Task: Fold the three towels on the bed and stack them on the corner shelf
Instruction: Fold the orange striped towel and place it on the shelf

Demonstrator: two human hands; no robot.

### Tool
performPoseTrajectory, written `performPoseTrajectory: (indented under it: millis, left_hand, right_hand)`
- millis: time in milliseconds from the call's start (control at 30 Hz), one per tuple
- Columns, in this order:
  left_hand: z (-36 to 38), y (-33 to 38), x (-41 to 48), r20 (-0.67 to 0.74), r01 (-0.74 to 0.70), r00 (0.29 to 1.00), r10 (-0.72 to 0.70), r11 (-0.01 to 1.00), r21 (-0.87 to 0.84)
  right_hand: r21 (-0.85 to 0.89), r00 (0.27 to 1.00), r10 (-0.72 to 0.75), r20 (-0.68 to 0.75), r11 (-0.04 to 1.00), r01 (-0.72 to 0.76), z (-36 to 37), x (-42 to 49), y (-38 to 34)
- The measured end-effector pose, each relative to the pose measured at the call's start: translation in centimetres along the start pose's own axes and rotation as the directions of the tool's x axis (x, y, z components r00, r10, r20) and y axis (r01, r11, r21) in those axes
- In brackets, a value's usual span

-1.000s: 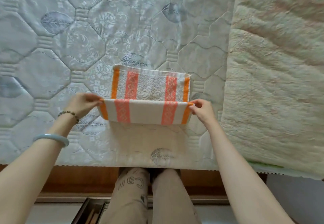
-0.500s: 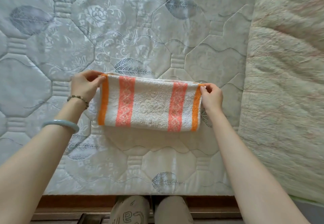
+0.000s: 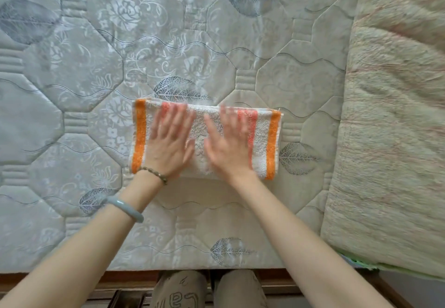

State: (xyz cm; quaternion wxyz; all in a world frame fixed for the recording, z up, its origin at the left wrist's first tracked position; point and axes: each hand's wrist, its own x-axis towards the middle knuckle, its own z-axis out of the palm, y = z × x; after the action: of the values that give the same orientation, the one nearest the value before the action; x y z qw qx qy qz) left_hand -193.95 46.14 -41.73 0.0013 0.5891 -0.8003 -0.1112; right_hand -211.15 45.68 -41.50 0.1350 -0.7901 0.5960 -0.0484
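A white towel with orange and pink stripes [image 3: 263,144] lies folded into a long strip on the quilted mattress [image 3: 96,67]. My left hand [image 3: 169,144] lies flat on its left half, fingers straight and spread. My right hand [image 3: 228,145] lies flat on its right half, fingers also straight; both hands are blurred by motion. Only this one towel is in view. The corner shelf is out of view.
A thick cream blanket [image 3: 395,127] covers the right side of the bed. The wooden bed frame [image 3: 130,281] runs along the near edge, with my knees [image 3: 209,288] against it.
Both hands let go of the towel's far corners and came to its middle, now lying flat on top. The towel stays folded where it was laid.
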Motion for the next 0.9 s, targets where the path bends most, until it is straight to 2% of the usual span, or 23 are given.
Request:
performPoseTrajectory:
  millis: [33,100,233,267,367,433,600,700,767,833,900]
  left_hand:
    - [1.1,0.5,-0.6,0.043,-0.022,0.999,0.021,0.999,0.023]
    - [2.5,0.8,-1.5,0.101,0.072,0.992,-0.075,0.997,0.034]
    - [2.7,-0.1,-1.6,0.15,0.091,0.984,-0.1,0.994,0.068]
    - [2.5,-0.6,-2.1,0.151,0.11,0.981,-0.119,0.991,0.07]
    - [2.7,-2.8,-3.7,0.122,0.18,0.975,-0.187,0.982,0.064]
    - [3.1,-4.0,-4.1,0.12,0.165,0.978,-0.172,0.984,0.069]
    - [2.4,-3.6,-3.7,0.132,0.183,0.973,-0.187,0.982,0.045]
    - [1.5,-3.3,-3.6,0.124,0.216,0.966,-0.227,0.972,0.093]
    - [1.3,-3.0,-3.4,0.164,0.233,0.956,-0.243,0.969,0.08]
    - [1.8,-3.1,-3.6,0.208,0.27,0.939,-0.274,0.962,0.049]
    - [2.4,-3.4,-3.8,0.228,0.297,0.928,-0.293,0.955,0.016]
  right_hand:
    - [-0.035,0.998,-0.047,0.051,0.998,0.049,1.3,-0.4,-1.1]
    - [-0.094,0.99,-0.037,0.139,0.994,0.05,3.3,-0.8,-1.6]
    - [-0.113,0.983,-0.014,0.181,0.993,0.035,3.0,-0.7,-0.2]
    - [-0.115,0.984,0.019,0.179,0.993,0.001,2.5,-0.9,0.7]
    - [-0.149,0.962,0.236,0.136,0.965,-0.216,1.2,-2.4,5.2]
    - [-0.151,0.94,0.315,0.129,0.943,-0.296,0.8,-3.4,8.1]
    - [-0.118,0.939,0.307,0.156,0.95,-0.29,0.9,-3.5,8.9]
    - [-0.133,0.941,0.328,0.085,0.94,-0.315,0.1,-3.8,7.9]
    - [-0.109,0.956,0.292,0.039,0.952,-0.287,-0.1,-4.4,6.5]
    - [-0.107,0.963,0.26,0.073,0.962,-0.251,0.8,-5.5,5.4]
    - [-0.106,0.948,0.293,0.127,0.954,-0.281,1.8,-6.5,5.1]
